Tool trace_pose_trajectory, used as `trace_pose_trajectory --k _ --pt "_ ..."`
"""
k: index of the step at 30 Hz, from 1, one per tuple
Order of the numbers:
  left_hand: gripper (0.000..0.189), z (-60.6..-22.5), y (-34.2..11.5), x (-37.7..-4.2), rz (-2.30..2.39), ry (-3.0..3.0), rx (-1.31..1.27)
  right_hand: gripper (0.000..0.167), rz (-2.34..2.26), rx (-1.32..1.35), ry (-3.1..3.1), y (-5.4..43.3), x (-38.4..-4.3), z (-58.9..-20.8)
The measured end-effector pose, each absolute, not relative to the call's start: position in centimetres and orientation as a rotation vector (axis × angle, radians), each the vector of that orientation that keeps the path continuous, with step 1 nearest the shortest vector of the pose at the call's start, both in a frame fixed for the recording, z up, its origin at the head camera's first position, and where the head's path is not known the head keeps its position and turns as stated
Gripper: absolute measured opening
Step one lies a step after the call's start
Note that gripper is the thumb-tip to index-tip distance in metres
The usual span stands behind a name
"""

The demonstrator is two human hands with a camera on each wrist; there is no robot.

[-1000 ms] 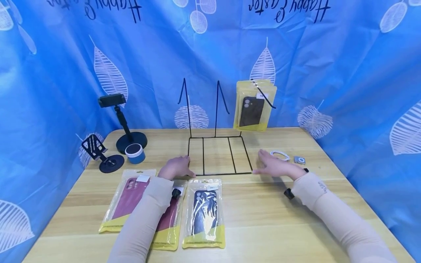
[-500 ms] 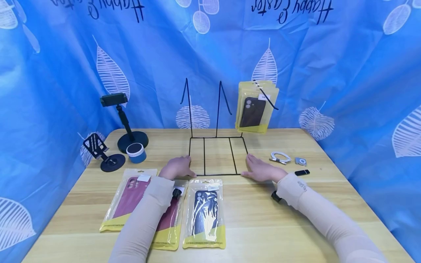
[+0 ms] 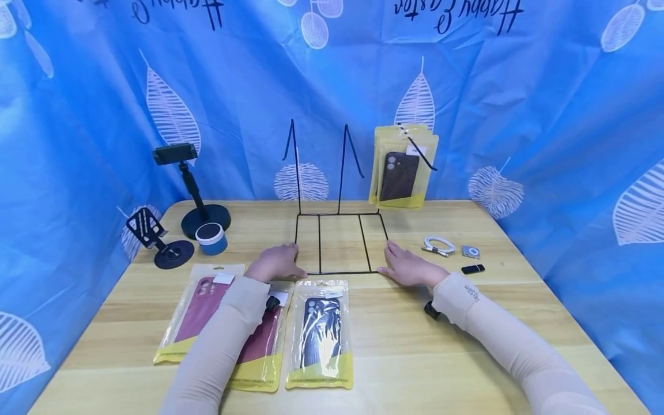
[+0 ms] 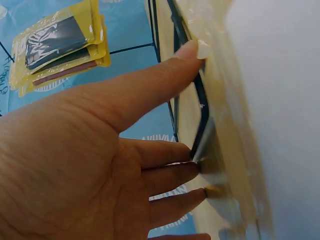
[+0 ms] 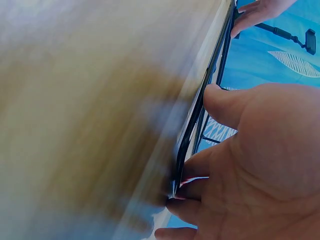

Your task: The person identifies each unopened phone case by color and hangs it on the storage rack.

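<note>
A black wire display rack (image 3: 342, 272) stands on the wooden table, with three tall prongs at its back. My left hand (image 3: 275, 262) touches the front left corner of its base. In the left wrist view the thumb lies at the dark wire (image 4: 201, 100), and the other fingers extend along its side. My right hand (image 3: 410, 268) is at the front right corner, thumb against the front bar (image 5: 186, 145), fingers stretched past the corner. Packaged phone cases (image 3: 399, 178) hang from the right prong; the other two prongs are bare. Both hands' fingers look nearly straight.
In front lie two bagged pink phone cases (image 3: 199, 308), one partly under my left sleeve, and a bagged dark one (image 3: 321, 340). Phone stands (image 3: 206, 219) and a blue-white jar (image 3: 211, 241) stand left. A white cable (image 3: 440, 246), small silver device (image 3: 471, 252) and black stick (image 3: 473, 269) lie right.
My right hand has moved left onto the rack's front right corner, uncovering the black stick, then stayed there. My left hand keeps its place at the left corner.
</note>
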State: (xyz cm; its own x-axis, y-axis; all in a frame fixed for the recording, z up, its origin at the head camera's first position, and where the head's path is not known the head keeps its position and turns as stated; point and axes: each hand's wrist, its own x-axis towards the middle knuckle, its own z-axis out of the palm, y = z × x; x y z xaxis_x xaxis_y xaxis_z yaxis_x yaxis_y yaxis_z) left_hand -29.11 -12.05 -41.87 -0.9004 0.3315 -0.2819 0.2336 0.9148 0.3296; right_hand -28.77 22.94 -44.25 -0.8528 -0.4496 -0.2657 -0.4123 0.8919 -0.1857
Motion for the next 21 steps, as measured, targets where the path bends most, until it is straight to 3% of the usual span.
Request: trace_pose_trajectory --k 6,15,21 --pt "0.087 -41.8 -12.5 -28.4 0.445 2.701 0.466 0.077 -0.177 -0.639 2.747 22.7 -28.7 -44.0" --pt "0.040 -41.1 -11.0 -24.8 0.319 2.874 0.883 0.076 -0.191 -0.642 2.761 22.8 -28.6 -44.2" --pt "0.034 -41.8 -10.0 -23.9 0.240 2.836 0.900 0.076 -0.215 -0.640 2.750 22.7 -28.6 -43.9"
